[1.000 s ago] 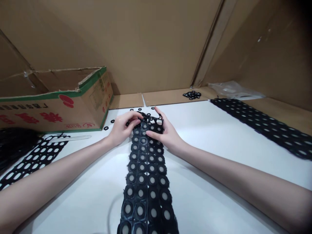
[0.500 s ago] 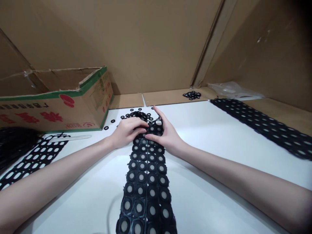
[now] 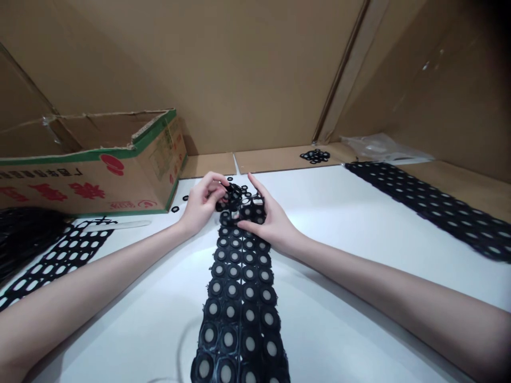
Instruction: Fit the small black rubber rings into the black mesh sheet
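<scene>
A long black rubber sheet of joined rings (image 3: 241, 290) runs up the middle of the white table, in several rows with pale round holes. My right hand (image 3: 277, 221) grips its far part, thumb across the top, forefinger stretched up and away. At the sheet's far left, my left hand (image 3: 203, 205) is closed in a pinch, its fingertips on what looks like a black rubber ring, partly hidden. Just beyond and beside those fingers lies a heap of loose black rings (image 3: 235, 194).
A cardboard box (image 3: 139, 175) with green edges stands at the left. Below it are a black perforated sheet (image 3: 67, 250), a pale flat strip (image 3: 133, 225) and a dark stringy bundle (image 3: 27, 234). Another ring sheet (image 3: 431, 202) lies right, near a small ring cluster (image 3: 315, 155) and clear plastic (image 3: 383, 146).
My left hand has moved off the sheet, left and away from me to the heap, its fingers now curled in. The right hand has hardly moved.
</scene>
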`<state>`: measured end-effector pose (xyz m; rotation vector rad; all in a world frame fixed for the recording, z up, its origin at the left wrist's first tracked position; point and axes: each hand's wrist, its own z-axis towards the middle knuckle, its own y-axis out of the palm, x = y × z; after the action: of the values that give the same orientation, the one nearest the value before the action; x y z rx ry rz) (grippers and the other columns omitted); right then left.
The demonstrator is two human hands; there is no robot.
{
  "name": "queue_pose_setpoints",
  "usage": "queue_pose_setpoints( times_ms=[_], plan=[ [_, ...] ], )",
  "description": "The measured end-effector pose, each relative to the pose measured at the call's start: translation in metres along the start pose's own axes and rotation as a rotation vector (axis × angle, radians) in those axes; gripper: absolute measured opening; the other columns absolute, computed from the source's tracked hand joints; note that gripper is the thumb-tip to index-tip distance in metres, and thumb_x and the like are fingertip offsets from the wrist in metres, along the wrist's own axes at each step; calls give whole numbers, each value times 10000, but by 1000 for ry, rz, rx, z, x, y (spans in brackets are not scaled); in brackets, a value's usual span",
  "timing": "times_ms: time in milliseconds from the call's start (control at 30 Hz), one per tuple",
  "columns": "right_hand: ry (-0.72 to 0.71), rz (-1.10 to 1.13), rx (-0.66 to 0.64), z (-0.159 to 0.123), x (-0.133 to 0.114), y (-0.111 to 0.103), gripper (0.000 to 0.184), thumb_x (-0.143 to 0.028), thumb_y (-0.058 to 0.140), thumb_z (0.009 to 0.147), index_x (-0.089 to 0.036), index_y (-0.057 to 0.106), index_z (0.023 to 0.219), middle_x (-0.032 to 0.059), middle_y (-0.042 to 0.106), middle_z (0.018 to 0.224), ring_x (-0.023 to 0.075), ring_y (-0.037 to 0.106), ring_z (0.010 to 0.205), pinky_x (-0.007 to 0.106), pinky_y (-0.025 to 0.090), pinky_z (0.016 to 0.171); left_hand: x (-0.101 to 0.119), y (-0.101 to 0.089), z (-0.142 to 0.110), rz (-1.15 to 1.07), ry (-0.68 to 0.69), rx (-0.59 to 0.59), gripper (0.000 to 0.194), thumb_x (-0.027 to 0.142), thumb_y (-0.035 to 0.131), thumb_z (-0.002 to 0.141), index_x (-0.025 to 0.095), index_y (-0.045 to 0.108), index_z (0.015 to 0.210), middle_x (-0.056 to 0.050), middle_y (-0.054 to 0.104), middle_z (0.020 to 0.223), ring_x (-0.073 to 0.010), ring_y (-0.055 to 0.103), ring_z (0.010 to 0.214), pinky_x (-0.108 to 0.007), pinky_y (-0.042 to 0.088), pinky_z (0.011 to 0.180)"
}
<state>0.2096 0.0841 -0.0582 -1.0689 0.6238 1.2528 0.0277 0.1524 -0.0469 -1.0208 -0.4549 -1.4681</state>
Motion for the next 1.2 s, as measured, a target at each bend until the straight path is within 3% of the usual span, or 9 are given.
queue_pose_setpoints(
  times_ms=[67,133,367,533,667,733,900,1100,1200],
  plan=[
    [41,27,6,-1,-1,1,951,-146,690,672,-284,234,1495,43,321,1544,240,341,1402,463,258,1174,-8,-5,6,-11,-27,179,25,166,524,833,172,535,854,18,563,724,-97,559,630,-218,480,635],
    [64,32,24,-1,-1,1,948,-149,696,673,-302,241,1490,33,333,1539,240,349,1397,471,263,1171,-14,-9,10,39,-41,263,38,172,524,829,163,560,839,8,582,738,-103,571,648,-230,478,658],
    [112,66,107,2,2,0,965,-221,770,613,-228,308,1460,79,318,1544,239,274,1432,437,194,1197,-17,-10,10,315,52,73,199,112,506,805,163,698,810,-67,644,995,-194,595,986,-336,473,850],
    [149,93,141,3,3,1,1010,-264,800,575,-185,304,1451,117,339,1528,257,325,1405,441,241,1179,1,-7,3,286,151,35,191,167,505,879,165,672,972,-66,627,1007,-176,580,971,-312,463,844],
    [128,71,133,3,4,0,996,-280,802,578,-193,314,1442,109,324,1535,266,303,1414,452,225,1185,16,0,-6,298,360,-274,176,218,538,901,177,634,1044,-66,632,989,-170,585,927,-297,462,831],
    [145,100,120,2,4,0,991,-272,789,595,-212,295,1451,103,323,1534,276,345,1391,463,275,1164,17,2,-8,339,410,-352,161,200,534,904,176,633,1028,-64,642,943,-167,594,879,-290,469,794],
    [208,255,35,1,4,3,993,-286,719,697,-216,145,1504,128,569,1312,277,618,1094,478,495,974,16,3,-9,389,367,-224,142,196,519,913,173,637,989,-55,638,902,-160,596,837,-286,472,761],
    [74,0,54,-2,1,2,893,-273,680,733,-268,211,1493,80,495,1399,260,605,1065,457,482,960,14,3,-10,479,533,-290,181,261,532,908,173,628,1032,-101,623,1011,-213,579,964,-368,471,860],
    [79,-118,2,-4,-7,2,897,-271,619,771,-259,122,1518,96,607,1235,195,609,712,399,530,691,13,3,-11,535,554,-327,185,291,533,907,157,630,990,-100,652,949,-219,589,898,-372,456,816]
  ],
)
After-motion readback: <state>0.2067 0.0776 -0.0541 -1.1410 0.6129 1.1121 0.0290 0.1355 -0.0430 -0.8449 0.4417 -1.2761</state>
